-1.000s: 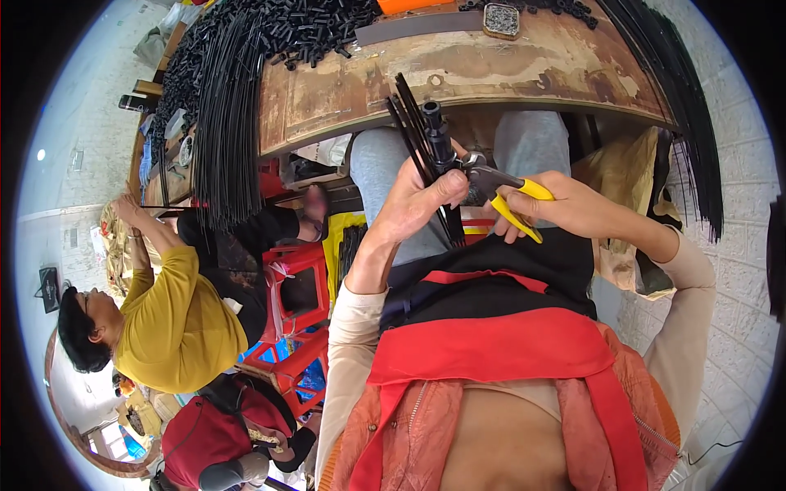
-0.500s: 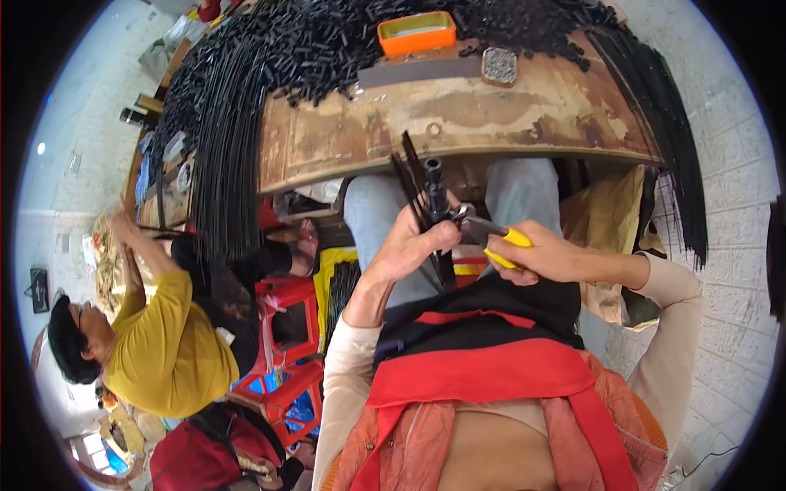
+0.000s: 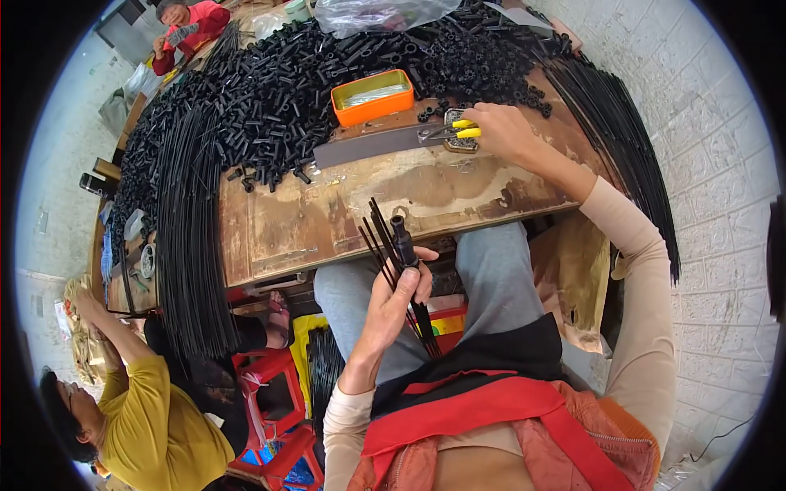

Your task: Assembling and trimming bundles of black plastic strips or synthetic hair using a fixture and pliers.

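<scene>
While the left hand [image 3: 397,299] grips a black, stepped, cylindrical fitting [image 3: 401,243] together with a bundle of thin black rods [image 3: 422,323], the right hand [image 3: 503,131] is closed around metal pliers with yellow handles [image 3: 467,132]. The fitting is located above the lap, just in front of the near edge of a worn brown wooden bench [image 3: 286,233]. Its long axis runs away from the person, leaning slightly left, with the hollow end directed toward the bench. The rods lie beside it at a similar slant, their far tips left of the fitting. The left forearm rises from the lower edge, thumb laid along the fitting. The right arm bends at the elbow and reaches forward over the bench. The pliers point left, above a small dish of metal pieces [image 3: 463,148] and the end of a flat grey strip [image 3: 368,147]; contact cannot be determined.
</scene>
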Motion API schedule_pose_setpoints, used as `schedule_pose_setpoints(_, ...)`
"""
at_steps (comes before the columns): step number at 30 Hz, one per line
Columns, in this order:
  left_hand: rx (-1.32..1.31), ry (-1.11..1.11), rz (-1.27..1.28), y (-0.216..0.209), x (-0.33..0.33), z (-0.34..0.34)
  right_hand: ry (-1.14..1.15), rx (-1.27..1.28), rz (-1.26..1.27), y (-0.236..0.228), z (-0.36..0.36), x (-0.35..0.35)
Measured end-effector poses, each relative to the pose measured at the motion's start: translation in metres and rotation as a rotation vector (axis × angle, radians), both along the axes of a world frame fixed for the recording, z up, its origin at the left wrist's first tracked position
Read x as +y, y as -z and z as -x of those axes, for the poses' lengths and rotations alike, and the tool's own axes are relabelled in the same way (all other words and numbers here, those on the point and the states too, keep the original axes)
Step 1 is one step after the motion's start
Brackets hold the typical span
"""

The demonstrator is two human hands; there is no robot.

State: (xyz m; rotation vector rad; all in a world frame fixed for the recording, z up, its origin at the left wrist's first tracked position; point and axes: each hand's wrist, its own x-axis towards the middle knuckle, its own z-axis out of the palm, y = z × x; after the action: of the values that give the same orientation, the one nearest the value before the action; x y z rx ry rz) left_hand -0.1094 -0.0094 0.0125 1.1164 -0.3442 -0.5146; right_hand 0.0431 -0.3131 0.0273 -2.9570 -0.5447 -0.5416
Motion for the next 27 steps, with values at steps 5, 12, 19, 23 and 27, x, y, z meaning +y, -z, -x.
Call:
schedule_pose_setpoints(5, 0.002, -0.003, 0.014, 0.001, 0.006, 0.001, 0.021, 0.056, -0.100, -0.002, -0.011, 0.003)
schedule_pose_setpoints(12, -0.012, -0.029, 0.025, -0.007, 0.008, 0.016, 0.184, 0.471, -0.668, -0.012, -0.035, -0.015)
schedule_pose_setpoints(19, -0.066, -0.044, 0.041, -0.011, 0.016, 0.039, 0.055, 1.049, -1.709, -0.026, -0.012, -0.007)
schedule_pose_setpoints(23, -0.089, -0.062, 0.062, -0.012, 0.020, 0.048, -0.111, 1.231, -1.896, -0.027, 0.036, 0.029)
schedule_pose_setpoints(27, -0.077, -0.101, 0.109, -0.013, 0.020, 0.051, -0.083, 1.075, -1.903, -0.039, 0.124, 0.084)
